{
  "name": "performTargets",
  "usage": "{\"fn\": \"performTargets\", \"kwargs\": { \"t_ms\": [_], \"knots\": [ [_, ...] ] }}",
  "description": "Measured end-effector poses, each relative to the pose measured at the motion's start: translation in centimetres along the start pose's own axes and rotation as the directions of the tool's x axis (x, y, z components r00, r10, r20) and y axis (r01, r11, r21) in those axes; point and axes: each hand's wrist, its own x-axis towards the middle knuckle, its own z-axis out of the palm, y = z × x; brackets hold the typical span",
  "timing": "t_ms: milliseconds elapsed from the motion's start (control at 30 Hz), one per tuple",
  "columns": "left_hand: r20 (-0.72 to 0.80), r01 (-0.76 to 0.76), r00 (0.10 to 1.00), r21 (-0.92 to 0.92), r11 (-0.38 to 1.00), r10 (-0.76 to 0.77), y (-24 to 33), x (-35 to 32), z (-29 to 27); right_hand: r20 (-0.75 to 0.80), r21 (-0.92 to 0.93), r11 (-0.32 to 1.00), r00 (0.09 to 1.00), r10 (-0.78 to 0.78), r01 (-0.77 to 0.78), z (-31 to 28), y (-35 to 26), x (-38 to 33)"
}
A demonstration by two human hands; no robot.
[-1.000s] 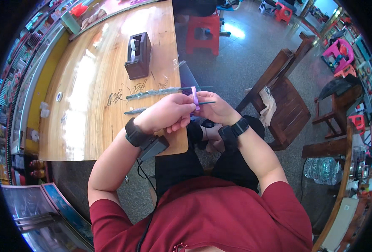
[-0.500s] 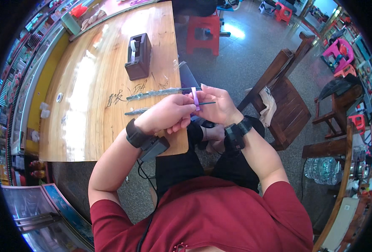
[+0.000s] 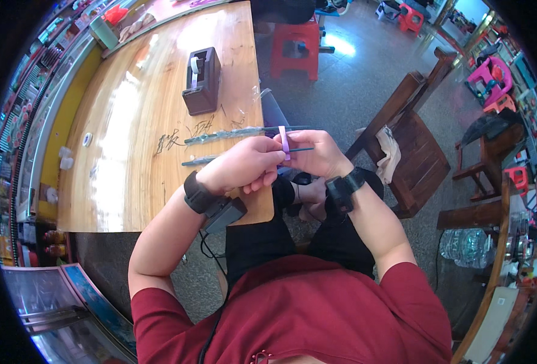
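Observation:
At the table's near right corner, my left hand (image 3: 247, 161) is closed, thumb and fingertips pinching a purple strip (image 3: 285, 141) that loops up around a thin dark stick (image 3: 303, 149). My right hand (image 3: 320, 151) is bent in from the other side, its fingers closed by the strip and stick; the exact grip is partly hidden. Just beyond my fingers, a longer dark stick wrapped in clear film (image 3: 229, 134) lies on the wooden table (image 3: 171, 200), its bare end reaching past the edge. Another wrapped stick (image 3: 198, 161) runs partly under my left hand.
A brown tape dispenser (image 3: 201, 82) with a pale roll stands farther up the table. Black handwriting marks the wood. To the right is a dark wooden chair (image 3: 408, 164) with a cloth on it, and a red stool (image 3: 295, 51) stands beyond the table edge.
My right hand has turned inward: its raised thumb has come down and its fingers have curled toward the strip. My left hand keeps its pinch, nearly still.

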Motion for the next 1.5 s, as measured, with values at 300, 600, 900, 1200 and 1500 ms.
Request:
{"fn": "performTargets", "kwargs": {
  "t_ms": [300,600,900,1200,1500],
  "knots": [
    [-0.016,-0.003,1.0,-0.022,1.0,0.003,0.1,0.0,-0.1,-0.1,-0.319,0.944,0.993,0.059,-0.088,1.8,-1.6,-0.6],
    [-0.032,-0.051,0.998,0.008,0.999,0.051,0.1,-0.2,0.3,-0.253,-0.624,0.766,0.967,-0.011,-0.155,4.8,-1.9,-0.9],
    [-0.009,-0.018,1.0,0.003,1.0,0.018,0.0,0.1,0.2,-0.024,-0.006,0.993,0.993,0.115,-0.115,-0.2,0.1,-0.2],
    [-0.049,-0.008,0.999,-0.039,0.999,0.006,0.6,-0.2,0.0,0.17,0.085,0.982,0.969,-0.179,0.167,-0.8,0.9,0.1],
    [0.014,-0.049,0.999,-0.045,0.998,0.049,-0.4,-0.7,0.4,-0.242,-0.346,0.936,0.97,-0.017,-0.07,-8.0,3.5,-4.8]
  ]
}}
